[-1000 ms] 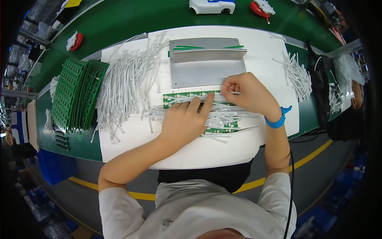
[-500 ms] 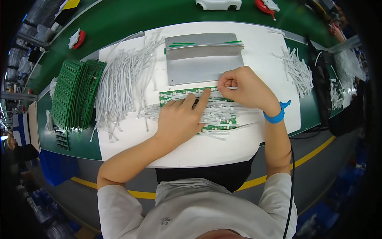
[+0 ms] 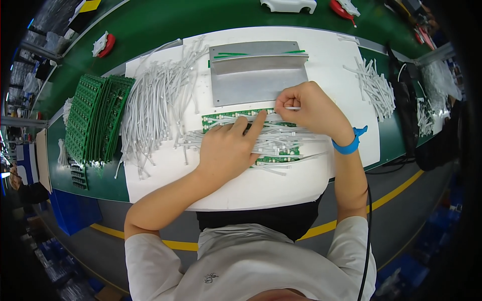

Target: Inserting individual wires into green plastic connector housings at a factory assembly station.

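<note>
A green circuit board panel [image 3: 207, 120] lies on the white sheet, with white connectors along its far edge. White cables [image 3: 281, 143] run across it and hide much of its middle. My left hand [image 3: 226, 150] rests over the board and cables, fingers spread and index fingertip at the far row. At the board's far right corner my right hand [image 3: 314, 113] is closed in a pinch on a white cable [image 3: 292, 108], whose short end pokes out beside the fingers. The fingers hide the cable's tip, so its contact with a connector cannot be seen.
A grey metal fixture [image 3: 258, 90] stands beyond the board. To the left lie a large heap of white cables [image 3: 150, 110] and a stack of green boards [image 3: 95, 118]. More cables [image 3: 376, 90] lie at right. Beyond, a green surface carries a white toy-car-like shell [image 3: 288, 5].
The white shell and red-and-white parts on the far green surface have shifted right. Both hands stay at nearly the same spots on the board.
</note>
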`<action>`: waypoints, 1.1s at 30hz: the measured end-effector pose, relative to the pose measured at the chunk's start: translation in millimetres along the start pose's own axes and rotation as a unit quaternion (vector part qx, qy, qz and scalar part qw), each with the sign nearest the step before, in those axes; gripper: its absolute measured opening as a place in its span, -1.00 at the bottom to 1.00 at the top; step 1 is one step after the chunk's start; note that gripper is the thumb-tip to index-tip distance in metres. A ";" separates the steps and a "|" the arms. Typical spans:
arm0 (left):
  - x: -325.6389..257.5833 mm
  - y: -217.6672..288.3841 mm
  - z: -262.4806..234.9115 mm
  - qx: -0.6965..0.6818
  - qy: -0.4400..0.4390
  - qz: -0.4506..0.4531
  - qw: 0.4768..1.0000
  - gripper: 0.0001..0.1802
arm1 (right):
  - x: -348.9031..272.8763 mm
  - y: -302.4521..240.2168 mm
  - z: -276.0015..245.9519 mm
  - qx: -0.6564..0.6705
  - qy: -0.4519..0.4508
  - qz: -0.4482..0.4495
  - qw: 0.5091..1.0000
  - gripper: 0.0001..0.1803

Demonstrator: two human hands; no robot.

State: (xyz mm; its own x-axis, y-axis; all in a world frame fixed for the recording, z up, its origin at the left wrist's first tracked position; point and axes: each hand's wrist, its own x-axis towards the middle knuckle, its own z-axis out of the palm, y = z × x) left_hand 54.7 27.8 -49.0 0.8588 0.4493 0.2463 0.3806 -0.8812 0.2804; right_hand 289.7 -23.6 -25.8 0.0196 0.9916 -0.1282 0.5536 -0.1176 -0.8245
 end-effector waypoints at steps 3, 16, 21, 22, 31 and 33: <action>2.1 3.4 -4.3 0.029 -0.046 -0.007 0.999 -0.02 | -0.7 0.5 4.2 -0.023 0.012 -0.017 1.000 -0.90; 1.7 3.2 -0.1 0.007 -0.026 -0.001 1.000 0.01 | -1.2 1.4 15.0 0.003 0.041 0.017 0.999 -0.89; -0.1 2.1 2.6 -0.009 -0.007 -0.008 1.000 0.04 | -1.8 -5.1 15.7 -0.017 0.055 0.028 0.998 -0.88; -0.8 1.6 2.0 -0.012 -0.011 -0.016 1.000 0.04 | -1.1 -4.5 15.8 -0.016 0.053 0.026 0.998 -0.88; -4.7 -16.1 -18.1 -0.023 0.042 -0.033 0.998 0.00 | 0.1 -8.5 8.7 -0.096 0.142 -0.134 0.976 -0.90; -1.7 -21.3 -25.1 -0.020 0.079 -0.049 0.995 -0.04 | -0.3 -14.5 5.9 -0.085 0.148 -0.139 0.976 -0.85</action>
State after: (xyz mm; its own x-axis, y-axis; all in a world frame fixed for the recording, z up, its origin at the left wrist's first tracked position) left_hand 36.5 49.5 -32.2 0.7517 0.5539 0.3581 0.4440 -0.8264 0.3462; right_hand 276.8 -22.4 -17.1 0.0761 0.9591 0.2726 0.7008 0.1430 -0.6989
